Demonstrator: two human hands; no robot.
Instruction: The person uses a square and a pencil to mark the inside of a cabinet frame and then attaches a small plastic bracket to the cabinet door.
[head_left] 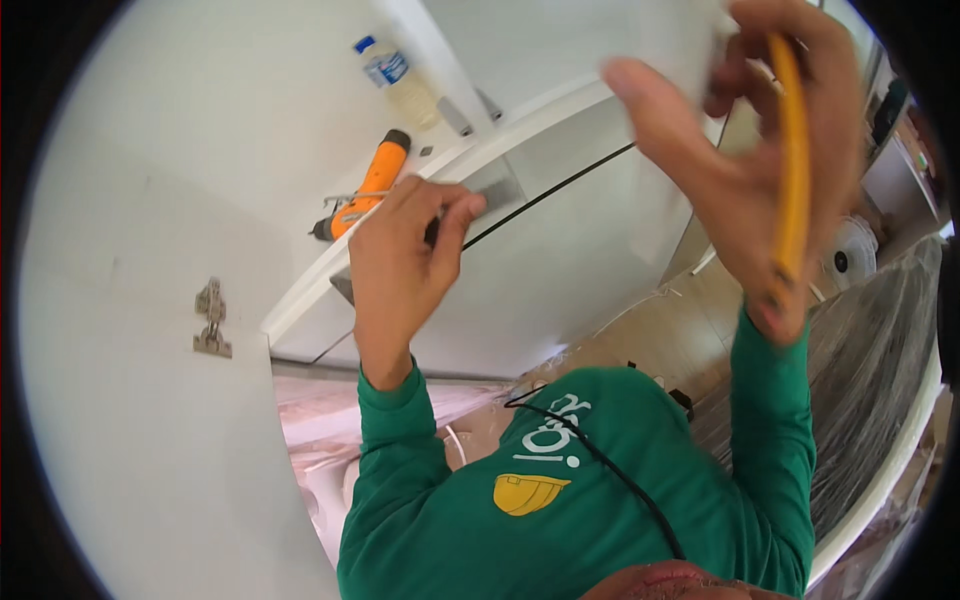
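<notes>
My left hand [405,265] is at the front edge of a white cabinet [540,125], fingers curled and thumb closed on a grey metal piece [497,194] that shows past the thumb. The hand hides most of it, so I cannot tell whether it is fixed to the panel. Raised to the right is my right hand [740,170], blurred by motion, its thumb held away. A long yellow pencil [793,160] is tucked between its fingers and runs down toward the wrist. Just beyond my left hand lies an orange cordless screwdriver [375,180] with a black tip.
A plastic bottle with a blue cap [405,85] lies on the white surface. Small grey brackets [455,117] sit near the upright panel. A metal hinge [212,320] is on the white panel at left. Plastic-wrapped material [870,360] stands at right, beside a tiled floor [640,340].
</notes>
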